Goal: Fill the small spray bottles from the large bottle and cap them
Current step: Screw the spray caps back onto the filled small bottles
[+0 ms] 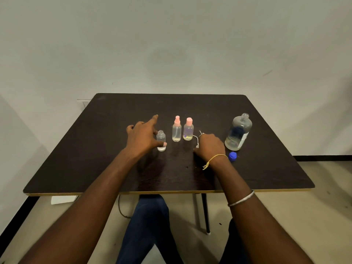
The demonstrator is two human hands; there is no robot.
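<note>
Out over the surface with the left hand: fingers splayed wide, index finger straight out toward 12 o'clock, gripping nothing. Thumb tip laid against the lower front of the uncapped small bottle, just at 3 o'clock of the palm. Upright, that one, neck bare, pale at the base, fill level hard to read.

Across to the right hand: knuckles up, down low over the surface, fingers curled tight round a spray pump. Only the thin white dip tube on show, curving out at 9 o'clock of the fist, plus a small grey tip poking up at 11 o'clock. Yellow thread tied at the wrist, silver bangle further down the forearm.

Between the two hands, toward 12 o'clock, the left pink-capped bottle and the right pink-capped bottle. Side by side, close but apart, both upright, both capped, both with clear liquid inside. A yellowish tint and a purple mark near the base of the right one.

At 2 o'clock of the right hand, the large bottle: standing, neck open, liquid low in the body, white label down one side. Blue cap lying on the surface at 6 o'clock of it, just beside the right wrist.

Further out: pale strip along the near edge of the dark surface, dark blue trousers and a thin black table leg below at 6 o'clock, plain pale wall at 12 o'clock.
</note>
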